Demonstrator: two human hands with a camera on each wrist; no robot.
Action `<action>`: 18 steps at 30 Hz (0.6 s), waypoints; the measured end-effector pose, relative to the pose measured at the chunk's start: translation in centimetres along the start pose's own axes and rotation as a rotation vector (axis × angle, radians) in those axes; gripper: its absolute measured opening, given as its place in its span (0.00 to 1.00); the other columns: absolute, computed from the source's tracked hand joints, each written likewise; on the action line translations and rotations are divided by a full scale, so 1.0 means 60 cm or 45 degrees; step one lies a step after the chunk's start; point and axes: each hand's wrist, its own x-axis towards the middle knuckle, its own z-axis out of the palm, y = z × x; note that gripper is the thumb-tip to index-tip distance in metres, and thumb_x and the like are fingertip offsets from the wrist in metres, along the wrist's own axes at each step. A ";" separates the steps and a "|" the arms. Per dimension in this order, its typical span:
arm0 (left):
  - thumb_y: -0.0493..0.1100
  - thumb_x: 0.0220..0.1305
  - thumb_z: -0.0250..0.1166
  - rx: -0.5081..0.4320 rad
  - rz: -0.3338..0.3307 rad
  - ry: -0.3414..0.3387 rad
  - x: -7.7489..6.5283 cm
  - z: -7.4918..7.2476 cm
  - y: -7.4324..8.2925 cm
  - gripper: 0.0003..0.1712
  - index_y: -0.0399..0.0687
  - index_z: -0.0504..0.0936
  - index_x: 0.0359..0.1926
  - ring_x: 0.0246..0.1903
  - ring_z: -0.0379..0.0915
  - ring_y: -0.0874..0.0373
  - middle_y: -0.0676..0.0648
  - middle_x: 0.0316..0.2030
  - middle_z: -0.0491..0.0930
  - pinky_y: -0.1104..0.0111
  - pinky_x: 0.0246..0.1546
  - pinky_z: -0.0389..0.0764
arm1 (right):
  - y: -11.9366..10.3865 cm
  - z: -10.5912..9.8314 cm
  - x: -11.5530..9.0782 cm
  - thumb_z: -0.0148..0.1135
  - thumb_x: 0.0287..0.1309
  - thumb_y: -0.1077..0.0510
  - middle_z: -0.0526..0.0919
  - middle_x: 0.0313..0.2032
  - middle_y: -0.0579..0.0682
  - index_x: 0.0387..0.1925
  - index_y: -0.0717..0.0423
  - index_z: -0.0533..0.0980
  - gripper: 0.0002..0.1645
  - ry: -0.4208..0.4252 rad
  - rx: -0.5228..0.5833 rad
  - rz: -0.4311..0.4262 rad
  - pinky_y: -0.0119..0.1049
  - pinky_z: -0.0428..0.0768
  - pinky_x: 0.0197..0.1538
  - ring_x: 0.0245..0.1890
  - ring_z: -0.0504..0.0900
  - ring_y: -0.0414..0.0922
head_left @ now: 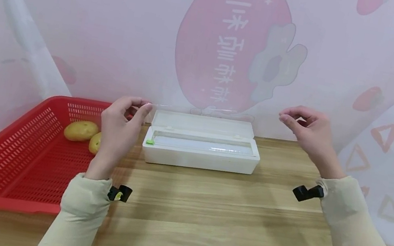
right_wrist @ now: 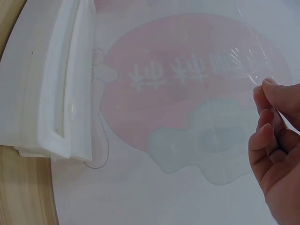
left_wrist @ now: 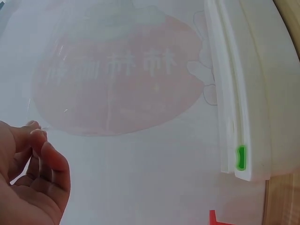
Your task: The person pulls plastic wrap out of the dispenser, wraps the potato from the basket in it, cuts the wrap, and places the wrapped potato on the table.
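A sheet of clear plastic wrap (right_wrist: 248, 61) stretches between both hands, nearly invisible apart from its glints and creases. My left hand (head_left: 122, 123) pinches one corner of it between thumb and fingertips, in front of the dispenser's left end. On the other side, the right hand (head_left: 310, 132) pinches the opposite corner, raised above the table. Between and below them stands a white plastic wrap dispenser (head_left: 198, 160), its lid (head_left: 204, 125) tipped back. The roll of wrap (head_left: 208, 146) shows in its slot, and a green slide cutter (left_wrist: 241, 158) sits at the left end.
At the left, a red plastic basket (head_left: 0, 203) holds two potatoes (head_left: 81, 130), one partly hidden behind the left hand. Behind the wooden table (head_left: 202, 225) rises a pale printed sheet (head_left: 137, 33) with pink fruit designs, which also covers the sides.
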 end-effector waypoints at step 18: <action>0.32 0.66 0.65 -0.179 0.045 0.007 -0.028 0.003 0.048 0.06 0.33 0.83 0.41 0.26 0.69 0.57 0.43 0.30 0.78 0.75 0.24 0.68 | -0.014 -0.017 -0.029 0.67 0.57 0.71 0.81 0.27 0.54 0.35 0.76 0.80 0.07 0.026 0.360 -0.046 0.29 0.61 0.21 0.22 0.66 0.43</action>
